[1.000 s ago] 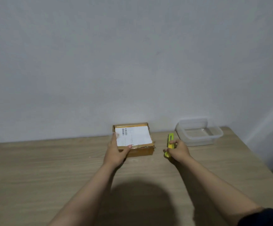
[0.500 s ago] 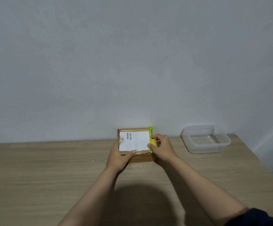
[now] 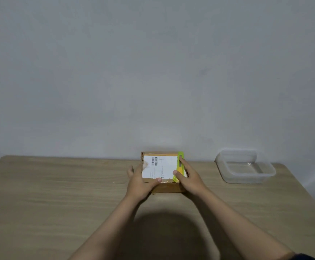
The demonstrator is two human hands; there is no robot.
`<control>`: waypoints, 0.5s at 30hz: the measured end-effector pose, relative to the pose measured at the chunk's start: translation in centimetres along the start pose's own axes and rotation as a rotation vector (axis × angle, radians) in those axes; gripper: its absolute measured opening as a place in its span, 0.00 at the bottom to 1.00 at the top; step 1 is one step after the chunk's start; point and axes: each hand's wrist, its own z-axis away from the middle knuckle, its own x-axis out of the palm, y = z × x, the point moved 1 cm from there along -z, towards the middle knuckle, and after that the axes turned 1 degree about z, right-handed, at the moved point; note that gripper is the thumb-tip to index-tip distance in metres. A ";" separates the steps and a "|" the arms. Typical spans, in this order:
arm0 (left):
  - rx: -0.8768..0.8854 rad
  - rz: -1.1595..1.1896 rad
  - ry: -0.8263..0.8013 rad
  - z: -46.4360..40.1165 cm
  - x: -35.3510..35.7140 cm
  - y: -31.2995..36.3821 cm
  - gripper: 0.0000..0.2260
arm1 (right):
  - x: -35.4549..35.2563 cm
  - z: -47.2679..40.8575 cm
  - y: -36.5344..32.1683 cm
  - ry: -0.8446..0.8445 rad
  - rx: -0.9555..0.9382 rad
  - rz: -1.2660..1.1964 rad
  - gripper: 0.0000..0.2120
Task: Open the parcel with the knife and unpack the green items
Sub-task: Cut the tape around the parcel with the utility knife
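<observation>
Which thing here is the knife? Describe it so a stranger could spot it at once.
Start at the wooden table and go to the brown cardboard parcel near its far edge, by the wall. The knife lies along the right side of the parcel's top, next to the white shipping label, gripped by the right hand. It is the only bright yellow-green thing in sight, slim and bar-shaped.

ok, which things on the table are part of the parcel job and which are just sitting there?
In the job:
- parcel, gripped by the left hand
- knife, held along its right edge by the right hand

Just there:
- clear plastic container, off to the right
- table
</observation>
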 end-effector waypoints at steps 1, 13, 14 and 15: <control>-0.010 -0.020 0.022 0.9 -0.3 0.1 0.36 | -0.1 0.7 -0.2 -0.009 -0.013 0.001 0.30; 0.030 0.104 0.008 15.8 -1.1 0.1 0.29 | 0.1 14.3 0.7 0.003 -0.036 0.009 0.29; 0.026 0.095 -0.002 16.8 -1.0 -0.2 0.29 | 0.3 15.4 1.1 0.008 -0.030 0.009 0.30; 0.022 0.092 -0.009 17.8 -0.9 -0.6 0.30 | 0.5 16.5 1.6 0.011 -0.020 0.006 0.30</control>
